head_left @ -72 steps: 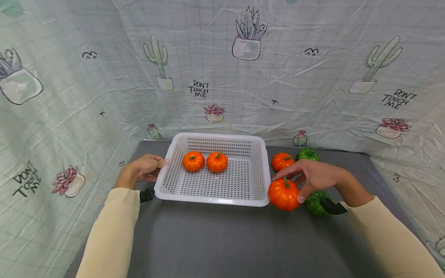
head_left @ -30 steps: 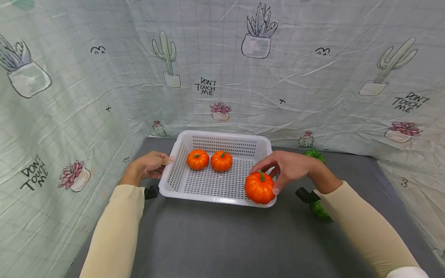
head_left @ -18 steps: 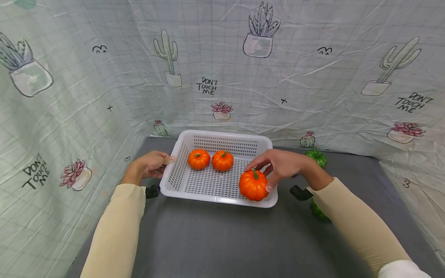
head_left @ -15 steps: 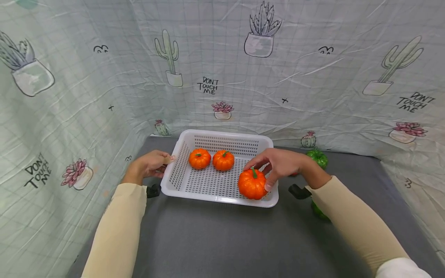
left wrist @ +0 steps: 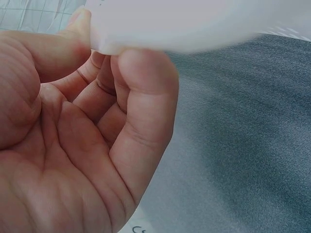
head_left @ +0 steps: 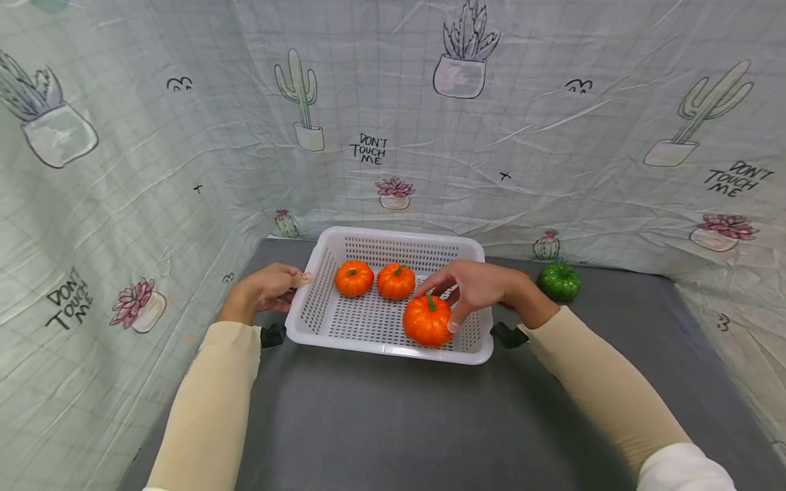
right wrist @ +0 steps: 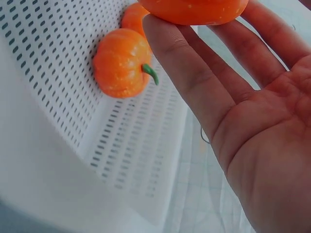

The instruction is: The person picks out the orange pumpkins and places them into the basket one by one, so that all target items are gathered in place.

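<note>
My left hand (head_left: 274, 286) pinches the left rim of a white perforated plastic basket (head_left: 393, 350) between thumb and curled fingers; the left wrist view shows the grip on the basket edge (left wrist: 146, 29) close up. Over the right half of the basket, my right hand (head_left: 475, 286) grips a small orange pumpkin (head_left: 426, 322) with a green stem, fingers behind it and thumb on its right side. In the right wrist view that pumpkin (right wrist: 194, 10) is cut off by the top edge. Two more orange pumpkins, one left (head_left: 354, 279) and one right (head_left: 396, 281), sit side by side inside the basket.
Right of the basket, a green pumpkin (head_left: 559, 281) stands on the grey tabletop (head_left: 381, 423). Another orange pumpkin (head_left: 510, 303) is mostly hidden behind my right wrist. A cactus-print cloth (head_left: 393, 123) hangs behind and along the sides.
My right hand has carried the orange pumpkin leftward from beside the basket to above its inside. The left hand keeps its grip on the rim. The head view has shifted slightly.
</note>
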{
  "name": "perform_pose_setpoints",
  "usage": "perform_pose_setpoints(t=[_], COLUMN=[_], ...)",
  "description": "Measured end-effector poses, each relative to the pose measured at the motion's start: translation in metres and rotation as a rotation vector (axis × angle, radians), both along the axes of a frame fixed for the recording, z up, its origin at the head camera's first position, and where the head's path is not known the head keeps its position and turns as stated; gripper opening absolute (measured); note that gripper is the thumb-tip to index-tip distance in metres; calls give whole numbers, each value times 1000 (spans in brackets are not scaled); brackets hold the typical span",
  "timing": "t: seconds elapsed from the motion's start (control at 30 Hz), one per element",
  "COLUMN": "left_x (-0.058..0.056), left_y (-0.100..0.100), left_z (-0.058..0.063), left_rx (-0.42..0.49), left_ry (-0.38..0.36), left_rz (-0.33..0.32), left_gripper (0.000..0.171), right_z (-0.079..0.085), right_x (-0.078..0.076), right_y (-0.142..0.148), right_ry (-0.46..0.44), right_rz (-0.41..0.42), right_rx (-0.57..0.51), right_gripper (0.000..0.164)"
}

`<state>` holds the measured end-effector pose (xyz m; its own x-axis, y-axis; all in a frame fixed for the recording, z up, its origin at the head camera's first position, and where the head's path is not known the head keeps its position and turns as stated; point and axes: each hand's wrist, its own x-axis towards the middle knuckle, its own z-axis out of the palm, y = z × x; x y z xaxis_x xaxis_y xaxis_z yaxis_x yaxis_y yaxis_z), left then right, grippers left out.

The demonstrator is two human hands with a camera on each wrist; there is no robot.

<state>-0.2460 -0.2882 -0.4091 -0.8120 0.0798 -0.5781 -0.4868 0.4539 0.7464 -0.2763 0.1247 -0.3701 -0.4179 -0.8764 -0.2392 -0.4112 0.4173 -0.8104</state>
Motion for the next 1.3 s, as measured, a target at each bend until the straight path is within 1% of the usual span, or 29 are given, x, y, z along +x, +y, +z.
perform_pose_setpoints(t=[0.27,0.4,0.6,0.87,1.17,1.3], left_x=[0,0,0,0,0,0], left_y=[1,1,0,2,1,1], left_z=[1,0,1,2,1,1], left_rx=[4,1,5,3,4,-4], left_ry=[4,2,3,-1,-1,1], left_rz=[-6,-5,3,-7,7,5], left_gripper=[35,34,32,34,33,35], right_z=[-7,-10,-13,-18,-26,-28], right_x=[-4,-6,-8,-8,-9,-9], right_y=[-14,-22,-31,-49,-67,-74], right_ry=[17,14,41,72,107,106], right_rz=[-9,-34,-74,-87,-129,-134], right_rx=[14,22,33,65,68,41], right_gripper=[68,70,71,72,66,64])
